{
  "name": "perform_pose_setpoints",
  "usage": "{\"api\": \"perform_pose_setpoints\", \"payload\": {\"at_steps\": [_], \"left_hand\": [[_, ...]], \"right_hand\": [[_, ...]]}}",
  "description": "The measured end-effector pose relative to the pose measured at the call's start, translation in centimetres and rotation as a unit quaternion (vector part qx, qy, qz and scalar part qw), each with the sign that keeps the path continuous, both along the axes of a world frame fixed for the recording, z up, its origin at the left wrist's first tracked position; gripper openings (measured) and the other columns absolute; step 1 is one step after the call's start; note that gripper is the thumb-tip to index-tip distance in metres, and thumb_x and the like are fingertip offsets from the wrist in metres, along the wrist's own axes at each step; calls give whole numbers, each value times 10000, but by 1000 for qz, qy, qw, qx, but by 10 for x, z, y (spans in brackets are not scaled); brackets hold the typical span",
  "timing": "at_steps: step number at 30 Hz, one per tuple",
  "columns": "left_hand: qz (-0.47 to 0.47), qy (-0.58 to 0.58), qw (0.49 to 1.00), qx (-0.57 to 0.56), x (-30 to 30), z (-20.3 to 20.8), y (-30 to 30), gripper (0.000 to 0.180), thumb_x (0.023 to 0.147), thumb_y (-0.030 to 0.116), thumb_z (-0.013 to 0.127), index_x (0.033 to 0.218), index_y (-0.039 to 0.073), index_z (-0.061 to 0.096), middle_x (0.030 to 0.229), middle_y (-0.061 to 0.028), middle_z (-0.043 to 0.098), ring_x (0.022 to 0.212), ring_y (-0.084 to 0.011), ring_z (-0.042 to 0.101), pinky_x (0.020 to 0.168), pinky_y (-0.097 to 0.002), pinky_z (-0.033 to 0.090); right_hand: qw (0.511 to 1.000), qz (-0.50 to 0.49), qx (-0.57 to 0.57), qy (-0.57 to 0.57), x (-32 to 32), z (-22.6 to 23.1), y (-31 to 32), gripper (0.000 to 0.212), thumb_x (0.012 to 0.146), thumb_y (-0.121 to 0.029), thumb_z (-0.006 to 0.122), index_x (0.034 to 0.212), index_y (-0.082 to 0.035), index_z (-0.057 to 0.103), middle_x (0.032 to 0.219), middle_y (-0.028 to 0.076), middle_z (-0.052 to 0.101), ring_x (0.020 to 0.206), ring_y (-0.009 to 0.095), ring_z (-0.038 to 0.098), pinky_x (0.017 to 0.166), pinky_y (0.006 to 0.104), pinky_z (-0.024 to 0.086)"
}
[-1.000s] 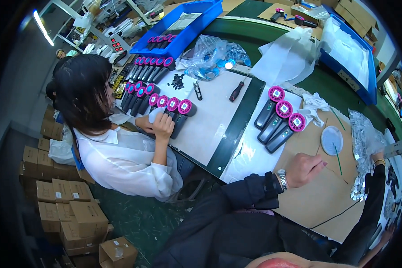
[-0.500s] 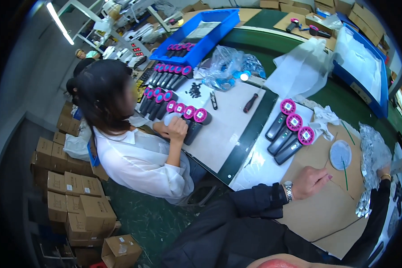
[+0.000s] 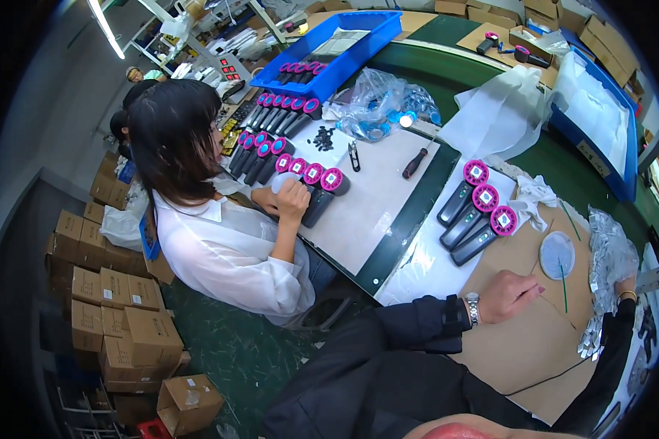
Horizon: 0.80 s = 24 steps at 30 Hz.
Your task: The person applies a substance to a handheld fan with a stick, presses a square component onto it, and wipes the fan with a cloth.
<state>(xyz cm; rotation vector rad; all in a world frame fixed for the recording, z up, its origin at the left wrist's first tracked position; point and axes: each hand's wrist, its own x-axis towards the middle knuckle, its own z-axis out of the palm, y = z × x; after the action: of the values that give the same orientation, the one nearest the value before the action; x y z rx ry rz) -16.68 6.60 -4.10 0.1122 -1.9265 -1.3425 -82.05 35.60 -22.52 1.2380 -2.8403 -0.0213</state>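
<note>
Three pink-ringed devices [image 3: 464, 224] sit laid out, how finished unclear; left hand [image 3: 511, 296] is curled, can't tell if holding anything; right hand [image 3: 627, 287] is at clear bag [image 3: 609, 245], fingers hidden.

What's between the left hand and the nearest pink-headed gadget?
In the head view, only a bare stretch of brown cardboard lies between the left hand and that gadget.

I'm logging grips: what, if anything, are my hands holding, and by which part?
It cannot be told: the left hand is curled; the right hand, partly hidden, is at the plastic bag.
</note>
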Motion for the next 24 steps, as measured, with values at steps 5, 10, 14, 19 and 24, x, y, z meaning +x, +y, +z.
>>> {"api": "perform_pose_setpoints", "payload": {"at_steps": [5,10,14,19,24], "left_hand": [[4,-25,1000,-9,6,4,2,266,1013,154,643,809,23,535,669,-198,588,626,-419,605,566,-495,428],[-10,5,1000,-26,4,9,4,205,995,114,640,820,29,577,661,-181,577,598,-385,605,555,-468,426],[-48,40,998,9,2,-8,-2,98,993,101,625,967,47,702,741,-151,655,639,-363,649,590,-457,477],[36,-62,996,-58,0,-13,-14,142,1012,102,618,904,45,690,663,-131,608,551,-312,587,530,-452,411],[-7,-30,999,-18,-12,-9,-1,238,1045,102,587,821,23,601,615,-131,531,512,-286,522,516,-427,365]], "right_hand": [[999,38,17,14,10,-20,-32,672,834,-203,702,1443,32,540,1508,280,536,1441,442,452,1240,477,330],[997,26,37,60,2,3,5,721,809,-236,719,1433,71,526,1498,325,521,1446,468,437,1238,510,328],[955,232,79,168,-10,93,71,697,793,-87,631,1456,82,502,1446,292,523,1357,468,484,1216,504,345],[999,-23,24,-1,169,100,-80,550,751,-46,657,1300,-13,662,1163,265,681,1115,459,638,992,505,509],[952,-241,-189,-8,239,203,-66,427,754,-54,734,1179,-12,720,1062,269,718,947,429,711,869,495,577]]}}
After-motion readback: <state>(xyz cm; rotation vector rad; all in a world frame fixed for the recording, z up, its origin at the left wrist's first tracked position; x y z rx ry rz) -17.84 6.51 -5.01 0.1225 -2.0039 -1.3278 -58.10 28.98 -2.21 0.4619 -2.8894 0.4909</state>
